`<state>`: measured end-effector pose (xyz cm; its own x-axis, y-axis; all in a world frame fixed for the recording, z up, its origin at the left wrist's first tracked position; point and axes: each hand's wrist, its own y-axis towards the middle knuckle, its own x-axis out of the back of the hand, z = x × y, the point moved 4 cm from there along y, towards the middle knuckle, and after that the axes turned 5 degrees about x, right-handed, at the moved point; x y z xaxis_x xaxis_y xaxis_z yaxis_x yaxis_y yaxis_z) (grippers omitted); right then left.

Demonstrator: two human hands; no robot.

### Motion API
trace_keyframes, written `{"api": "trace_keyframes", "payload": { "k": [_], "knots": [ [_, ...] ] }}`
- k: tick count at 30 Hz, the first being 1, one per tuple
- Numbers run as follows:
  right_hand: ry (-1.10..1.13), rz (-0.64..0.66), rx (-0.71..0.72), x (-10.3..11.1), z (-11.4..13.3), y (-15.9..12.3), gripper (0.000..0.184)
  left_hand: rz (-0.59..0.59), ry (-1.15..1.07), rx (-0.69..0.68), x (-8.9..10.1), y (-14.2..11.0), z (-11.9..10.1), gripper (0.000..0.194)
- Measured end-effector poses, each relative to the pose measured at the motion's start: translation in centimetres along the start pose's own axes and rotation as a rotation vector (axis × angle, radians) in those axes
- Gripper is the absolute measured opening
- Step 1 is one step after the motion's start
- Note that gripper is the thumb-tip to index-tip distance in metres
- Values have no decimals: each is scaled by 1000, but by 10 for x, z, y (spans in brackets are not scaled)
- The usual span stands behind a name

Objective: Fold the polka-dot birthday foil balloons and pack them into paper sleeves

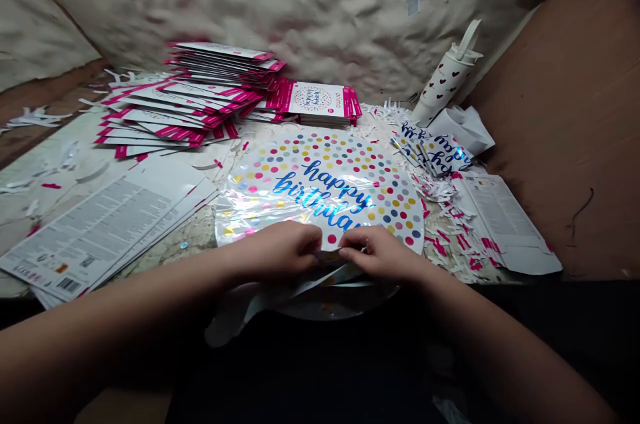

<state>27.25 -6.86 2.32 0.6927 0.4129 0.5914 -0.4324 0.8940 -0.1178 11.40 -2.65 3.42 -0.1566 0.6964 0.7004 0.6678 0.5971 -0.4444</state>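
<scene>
The left hand [273, 252] and right hand [383, 254] are pinching the lower rim of a round foil balloon [320, 191] printed with "happy birthday" and coloured dots. The fingers [316, 236] are drawn together and appear clamped on its edge, though the tips are partly hidden. The balloon is lying mostly ahead of the fingers, while a loose foil flap [295, 294] is hanging just below them, past the front edge of the table [60, 211]. Far ahead of the fingers, a large heap of pink-edged packaged cards [210, 101] is waiting, so much of the stock is sitting untouched. To the right of the fingers, blue-lettered foil pieces [433, 149] and paper shreds [440, 191] are crowding the table, while printed sheets [100, 231] are lying to the left, leaving little open room on either side.
</scene>
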Motion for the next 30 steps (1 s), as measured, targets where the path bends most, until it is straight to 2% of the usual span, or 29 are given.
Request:
{"api": "trace_keyframes", "payload": {
  "k": [2,4,7,9,11,12,14,15,17,19,20,21,23,25,26,28,30],
  "knots": [
    [-5,-77,3,-2,-4,-2,10,-71,71,30,6,-23,24,9],
    [38,-152,21,-5,-11,-8,11,-169,156,79,15,-53,54,18],
    [118,-301,25,-8,-19,-17,13,-417,314,275,35,-94,93,39],
    [121,-382,21,-13,-19,-22,13,-525,320,272,39,-103,102,65],
    [43,-388,76,-22,-13,-26,10,-515,216,132,31,-93,102,91],
    [-34,-360,128,-28,-9,-28,12,-468,147,59,22,-84,101,90],
    [-235,-272,198,-38,-4,-33,37,-382,22,-15,3,-63,102,59],
    [-341,-238,180,-39,-7,-36,51,-358,-29,-33,-6,-54,103,41],
    [-526,-236,-10,-30,-24,-44,66,-343,-119,-80,-17,-43,108,27],
    [-651,-307,-288,-7,-48,-56,63,-364,-161,-125,-21,-40,114,23],
    [-692,-338,-368,5,-59,-62,59,-371,-163,-143,-21,-41,117,24],
    [-714,-345,-380,16,-68,-67,55,-371,-154,-152,-19,-43,119,26],
    [-671,-286,-241,30,-80,-70,51,-339,-100,-151,-16,-46,123,35],
    [-515,-204,-87,39,-88,-70,49,-302,-29,-136,-10,-48,127,48],
    [-412,-181,-63,45,-92,-68,46,-285,-6,-124,-5,-47,130,53],
    [-192,-178,-117,61,-103,-60,38,-283,-35,-78,11,-41,137,49],
    [25,-197,-242,81,-114,-45,28,-323,-226,55,35,-29,145,34]
  ]
}}
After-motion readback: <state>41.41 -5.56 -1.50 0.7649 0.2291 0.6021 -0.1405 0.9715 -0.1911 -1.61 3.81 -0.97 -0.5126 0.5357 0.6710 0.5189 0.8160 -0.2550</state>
